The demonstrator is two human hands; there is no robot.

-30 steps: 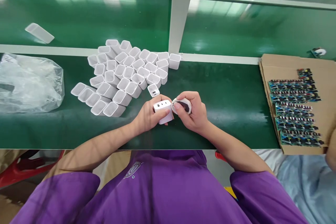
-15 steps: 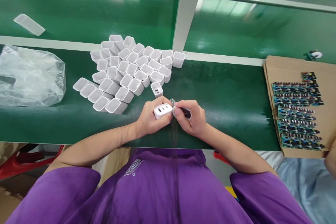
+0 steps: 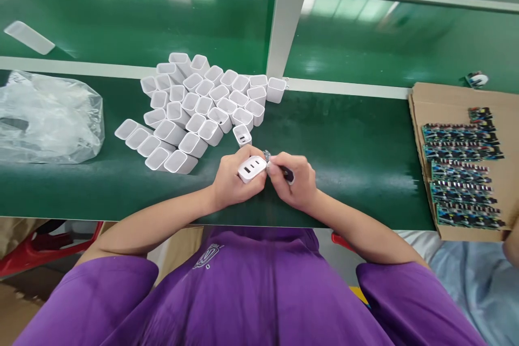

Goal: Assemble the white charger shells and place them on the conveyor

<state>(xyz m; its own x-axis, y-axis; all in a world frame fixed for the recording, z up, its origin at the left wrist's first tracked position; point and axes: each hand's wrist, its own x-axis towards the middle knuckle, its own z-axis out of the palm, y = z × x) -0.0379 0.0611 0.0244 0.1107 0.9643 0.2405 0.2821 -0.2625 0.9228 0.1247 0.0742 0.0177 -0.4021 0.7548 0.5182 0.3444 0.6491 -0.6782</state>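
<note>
My left hand (image 3: 235,178) is wrapped around a white charger housing (image 3: 252,169). The housing's end face, with one wide slot and two small ones, is turned up. Against its right edge, the fingers of my right hand (image 3: 295,179) are closed on a small dark piece with a grey end (image 3: 288,174); most of it is hidden, so its kind is unclear. Just beyond my left hand stands another white housing (image 3: 242,135), with slots visible inside its open top. A cluster of similar open white housings (image 3: 205,104) spreads behind and to the left.
A clear plastic bag (image 3: 52,119) lies at the left. To the right, cardboard (image 3: 454,102) carries rows of circuit boards (image 3: 462,173), with a person's arm at its near corner. Across the back, a green belt (image 3: 133,21) carries a white piece (image 3: 29,38) and a small component (image 3: 477,79).
On the belt, the white piece and the small component have shifted left. My left hand has tilted the charger housing slightly; both hands stay together in nearly the same place.
</note>
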